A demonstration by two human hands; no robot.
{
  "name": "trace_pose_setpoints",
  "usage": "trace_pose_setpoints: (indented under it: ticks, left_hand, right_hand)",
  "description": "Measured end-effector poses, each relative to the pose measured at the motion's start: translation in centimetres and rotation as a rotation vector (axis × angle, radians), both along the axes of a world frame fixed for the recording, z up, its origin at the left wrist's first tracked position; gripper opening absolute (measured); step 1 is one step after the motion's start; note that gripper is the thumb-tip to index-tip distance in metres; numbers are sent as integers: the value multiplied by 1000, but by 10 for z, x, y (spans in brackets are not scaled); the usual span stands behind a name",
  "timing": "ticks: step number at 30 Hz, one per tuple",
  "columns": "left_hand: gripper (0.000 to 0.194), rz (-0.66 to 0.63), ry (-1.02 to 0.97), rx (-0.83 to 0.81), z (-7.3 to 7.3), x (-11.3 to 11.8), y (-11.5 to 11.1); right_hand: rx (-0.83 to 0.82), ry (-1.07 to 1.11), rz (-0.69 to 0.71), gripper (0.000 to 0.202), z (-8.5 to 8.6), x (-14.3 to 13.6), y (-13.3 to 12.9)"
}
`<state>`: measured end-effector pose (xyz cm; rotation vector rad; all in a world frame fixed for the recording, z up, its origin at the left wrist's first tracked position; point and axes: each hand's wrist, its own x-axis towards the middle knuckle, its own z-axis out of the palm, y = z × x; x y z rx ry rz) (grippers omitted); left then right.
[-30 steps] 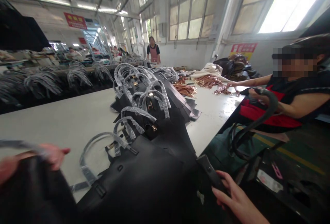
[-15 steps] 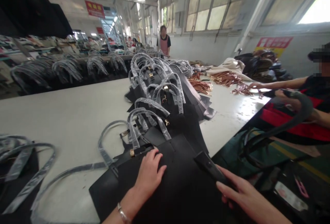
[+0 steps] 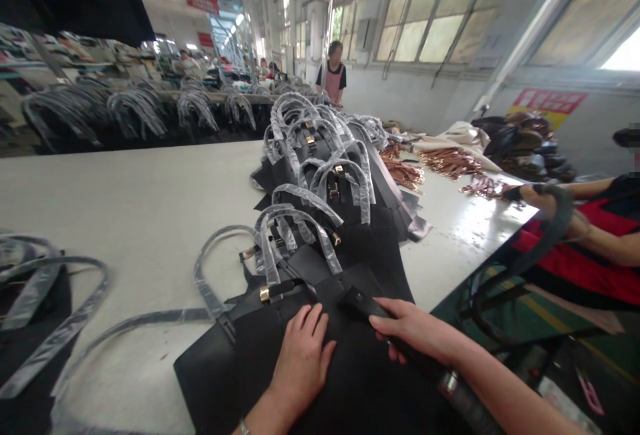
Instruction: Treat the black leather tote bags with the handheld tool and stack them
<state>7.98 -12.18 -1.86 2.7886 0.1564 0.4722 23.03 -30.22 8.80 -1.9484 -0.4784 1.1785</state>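
My left hand (image 3: pixel 303 355) lies flat on a black leather-like bag panel (image 3: pixel 260 368), its fingers stretched out. Just beyond the fingertips is a short black strap with a gold buckle (image 3: pixel 264 295). Closed around a black bag handle (image 3: pixel 357 301), my right hand (image 3: pixel 415 331) holds its flat tab end over the panel, close to the panel's upper edge. The rest of that handle runs back under my wrist toward the lower right. A plastic-wrapped handle (image 3: pixel 273 248) arches up behind the panel, and another loops out to the left.
Stacked bag pieces with wrapped handles (image 3: pixel 295 115) run up the pale table (image 3: pixel 150 195). Brown straps (image 3: pixel 450 163) lie at the right. A co-worker's arm (image 3: pixel 610 241) and a black curved tube (image 3: pixel 555 228) are beyond the right edge. Another wrapped handle (image 3: pixel 65 328) lies at left.
My right hand has moved left and up with the handle, bringing its tab nearer the panel's upper edge. My left hand stays on the panel. The view has shifted slightly.
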Motion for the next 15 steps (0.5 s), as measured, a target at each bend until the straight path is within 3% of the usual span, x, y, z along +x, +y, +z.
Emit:
trace_pose_setpoints:
  ticks: [7,11,15]
  left_hand:
    - [41,-17,60,-25,6,0,-1]
    - [39,-33,70,1,5,2,-1]
    - [43,-42,47,30,0,0,0]
  right_hand:
    - [-35,57,25,24,-3,-5,-12]
    - [54,-17,-73,27,-15,0,3]
    - [99,-131,-190,31,-11,16,8]
